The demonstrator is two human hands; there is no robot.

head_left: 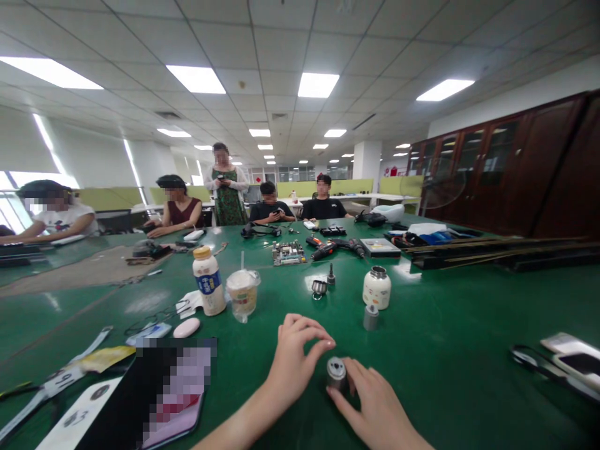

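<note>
My right hand (370, 397) has its thumb and fingers around a small grey metal cylinder (336, 374) that stands upright on the green table (450, 350). Just left of and above that cylinder, my left hand (297, 350) is raised with thumb and fingers curved and apart, holding nothing. Farther forward stands a second metal cylinder (370, 318), in front of an open-topped cream bottle (376, 289). A dark metal cup-shaped part (319, 288) and a slim upright metal part (331, 274) are beyond my hands.
At left are a milk bottle (209, 281), a lidded cup (242, 294), a white oval object (186, 328) and a tablet (182, 400). Farther back lie a circuit board (288, 252) and power drills (324, 250). Phones (579, 365) lie at right. Several people are beyond.
</note>
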